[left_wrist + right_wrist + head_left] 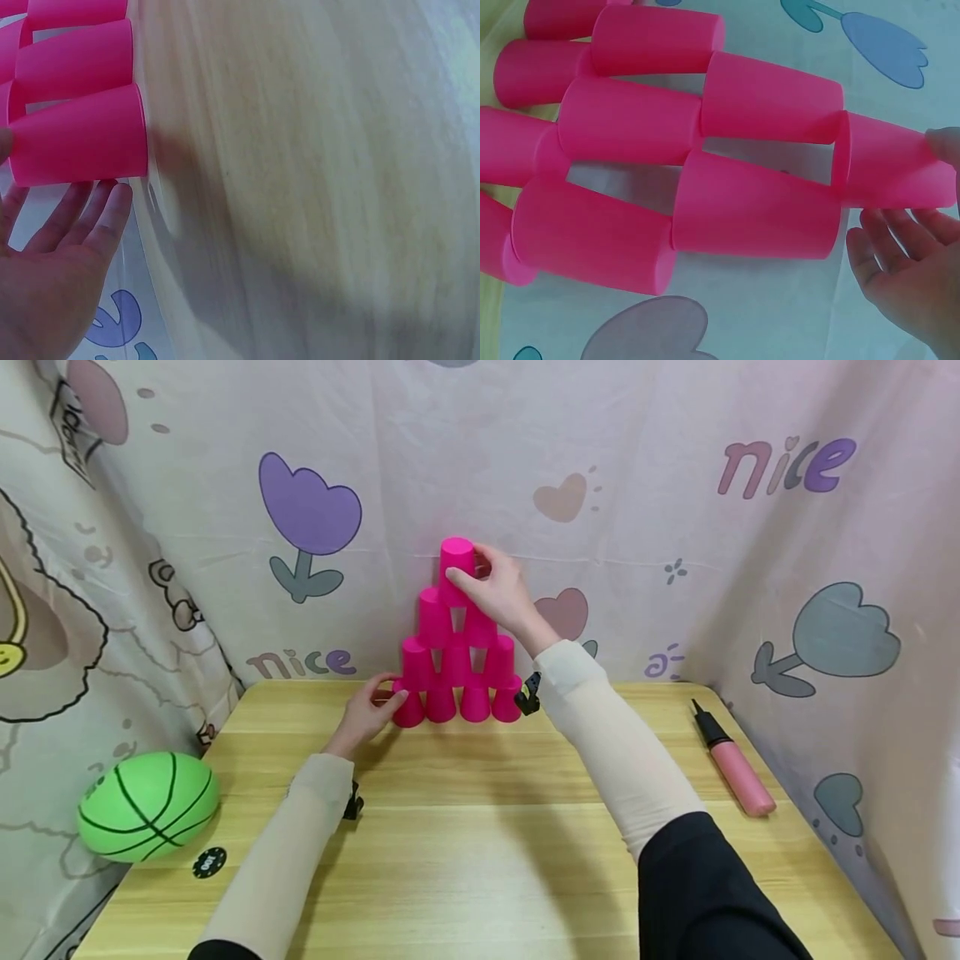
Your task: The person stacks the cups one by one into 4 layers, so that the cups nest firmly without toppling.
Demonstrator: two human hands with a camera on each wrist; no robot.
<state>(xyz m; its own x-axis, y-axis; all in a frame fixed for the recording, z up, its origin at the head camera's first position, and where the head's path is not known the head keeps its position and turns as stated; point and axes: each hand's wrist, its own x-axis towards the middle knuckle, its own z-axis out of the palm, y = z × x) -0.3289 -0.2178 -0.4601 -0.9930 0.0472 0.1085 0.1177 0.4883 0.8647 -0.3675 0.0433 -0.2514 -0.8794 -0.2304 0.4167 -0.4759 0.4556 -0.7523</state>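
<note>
Bright pink plastic cups, mouth down, form a pyramid four tiers high against the back curtain. My right hand (pixel 501 587) holds the single top cup (pixel 456 558), thumb on its front and fingers on its far side. In the right wrist view that top cup (pixel 892 165) has its rim at the bases of the two cups below. My left hand (pixel 367 717) grips the bottom-left cup (pixel 409 708) at its outer side. The left wrist view shows this cup (pixel 82 142) with its rim at the tabletop, the thumb near its base and the fingers behind.
A green ball with black lines (pixel 148 807) sits at the table's left edge, beside a black chip (pixel 209 862). A pink hand pump with a black nozzle (pixel 738 772) lies at the right. The patterned curtain (pixel 637 460) hangs close behind the stack.
</note>
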